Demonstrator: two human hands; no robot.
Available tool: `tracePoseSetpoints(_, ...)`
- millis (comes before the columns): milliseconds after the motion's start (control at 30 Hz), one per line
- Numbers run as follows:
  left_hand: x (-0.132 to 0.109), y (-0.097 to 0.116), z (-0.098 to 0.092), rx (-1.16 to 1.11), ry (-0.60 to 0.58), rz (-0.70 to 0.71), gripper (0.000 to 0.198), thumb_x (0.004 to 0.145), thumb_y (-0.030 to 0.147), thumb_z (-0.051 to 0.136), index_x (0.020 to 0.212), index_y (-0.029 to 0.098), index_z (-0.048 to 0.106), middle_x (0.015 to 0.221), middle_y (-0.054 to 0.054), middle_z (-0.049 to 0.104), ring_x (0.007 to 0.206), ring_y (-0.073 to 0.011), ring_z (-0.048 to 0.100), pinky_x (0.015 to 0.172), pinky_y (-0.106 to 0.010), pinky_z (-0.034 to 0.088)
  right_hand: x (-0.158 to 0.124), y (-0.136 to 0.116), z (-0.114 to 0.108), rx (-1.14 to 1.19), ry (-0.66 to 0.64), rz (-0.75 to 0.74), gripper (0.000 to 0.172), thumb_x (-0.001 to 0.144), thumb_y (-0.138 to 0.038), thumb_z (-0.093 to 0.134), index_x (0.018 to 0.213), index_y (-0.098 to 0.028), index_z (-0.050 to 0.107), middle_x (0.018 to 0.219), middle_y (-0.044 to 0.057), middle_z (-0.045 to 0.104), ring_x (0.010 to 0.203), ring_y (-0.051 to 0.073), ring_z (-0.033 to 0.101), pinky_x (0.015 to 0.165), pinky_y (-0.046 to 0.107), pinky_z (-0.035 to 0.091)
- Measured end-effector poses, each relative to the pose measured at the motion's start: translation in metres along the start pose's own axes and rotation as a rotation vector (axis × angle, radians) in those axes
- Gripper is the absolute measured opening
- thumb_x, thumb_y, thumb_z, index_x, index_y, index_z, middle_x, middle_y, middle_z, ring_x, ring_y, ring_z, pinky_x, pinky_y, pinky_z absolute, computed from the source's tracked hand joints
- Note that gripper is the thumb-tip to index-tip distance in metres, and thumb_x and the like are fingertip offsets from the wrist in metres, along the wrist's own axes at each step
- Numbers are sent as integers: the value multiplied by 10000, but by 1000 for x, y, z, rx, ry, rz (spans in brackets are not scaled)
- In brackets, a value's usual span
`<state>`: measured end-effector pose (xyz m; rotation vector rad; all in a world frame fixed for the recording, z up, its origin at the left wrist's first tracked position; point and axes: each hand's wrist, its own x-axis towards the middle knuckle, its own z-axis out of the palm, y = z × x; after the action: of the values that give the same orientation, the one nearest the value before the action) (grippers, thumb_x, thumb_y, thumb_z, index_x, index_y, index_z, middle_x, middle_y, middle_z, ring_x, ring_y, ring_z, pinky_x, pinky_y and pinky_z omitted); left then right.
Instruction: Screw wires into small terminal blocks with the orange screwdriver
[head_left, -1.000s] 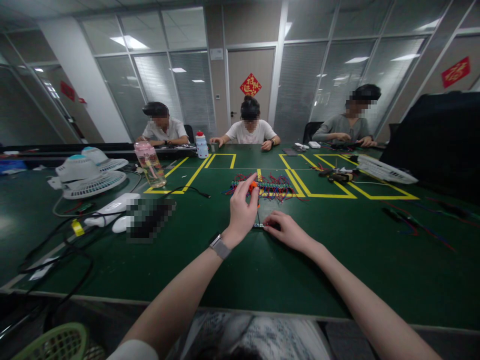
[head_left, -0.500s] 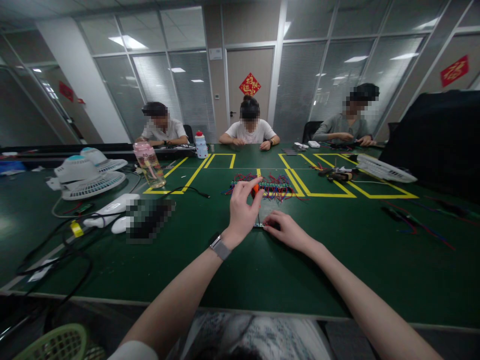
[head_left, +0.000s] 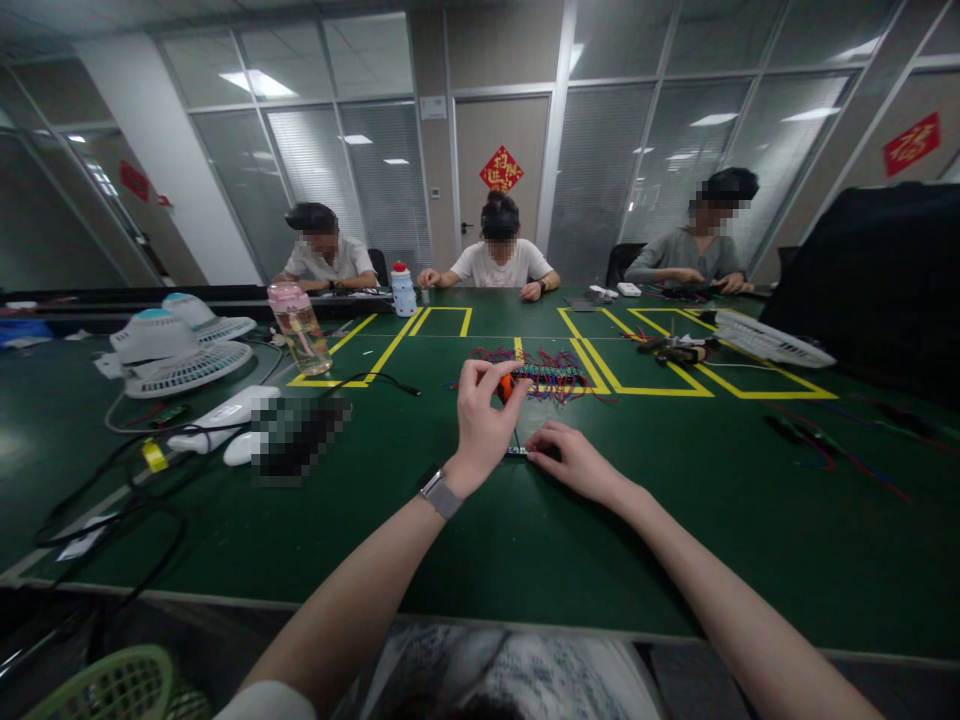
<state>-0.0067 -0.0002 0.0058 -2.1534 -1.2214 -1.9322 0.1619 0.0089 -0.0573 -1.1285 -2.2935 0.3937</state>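
the left hand point(head_left: 480, 425) is curled, thumb and fingertips closed around the orange handle of a screwdriver point(head_left: 507, 384), whose thin shaft runs down to a small board point(head_left: 517, 451) on the bench point(head_left: 480, 560), between the hands. the right hand point(head_left: 576, 462) is low with fingers bunched, tips at the board's end; whether they pinch it or only press it, i cannot tell. the board looks light, stiff and probably fragile, best taken by its edges; the screwdriver should be light and gripped by its handle. just beyond the hands lies a row of wired boards point(head_left: 556, 373)
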Motion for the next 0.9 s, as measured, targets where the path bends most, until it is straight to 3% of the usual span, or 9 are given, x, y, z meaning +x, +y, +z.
tracePoseSetpoints(200, -2, -4, 3, -129, -79, -12, 357, 958, 203, 340, 1286, 233, 478, 1162, -71, 581, 1065, -153, 545, 941, -331, 430, 0, -2, -1, 3, -7, 5, 78, 837, -205, 579, 849, -173, 650, 815, 41, 571, 768, 168, 548, 708, 284, 439)
tracePoseSetpoints(400, -1, -1, 0, -46, -36, -11, 251, 860, 311, 572, 1088, 217, 618, 971, -51, 588, 905, -169, 561, 841, -325, 466, 0, -4, -2, 11, -6, 11, 71, 836, -200, 580, 836, -168, 643, 815, 42, 572, 764, 167, 546, 707, 289, 440)
tracePoseSetpoints(600, -2, -2, 2, -154, -113, -7, 368, 953, 207, 344, 1297, 224, 471, 1194, -75, 565, 1110, -159, 529, 968, -332, 417, 0, -6, -3, -1, -17, 16, 82, 839, -204, 575, 843, -167, 649, 809, 41, 571, 762, 167, 542, 711, 289, 439)
tracePoseSetpoints(667, -2, -3, 3, -162, -110, -13, 360, 949, 209, 373, 1296, 223, 469, 1202, -70, 583, 1105, -156, 541, 968, -327, 417, 0, -6, -3, -2, -17, 16, 85, 839, -204, 575, 848, -166, 650, 814, 43, 572, 765, 169, 543, 709, 288, 439)
tracePoseSetpoints(800, -1, -1, 1, -84, -83, 3, 271, 893, 262, 520, 1150, 210, 590, 1013, -54, 621, 947, -163, 573, 874, -315, 454, 0, -4, -2, 5, -18, 11, 82, 837, -199, 575, 852, -163, 648, 823, 45, 574, 778, 170, 548, 716, 289, 438)
tracePoseSetpoints(900, -1, 1, 0, -64, -93, -3, 292, 906, 266, 490, 1179, 207, 576, 1022, -64, 595, 962, -166, 559, 873, -315, 455, 0, -3, -2, 13, -15, 11, 78, 835, -198, 579, 849, -166, 649, 823, 43, 573, 773, 168, 548, 709, 286, 438)
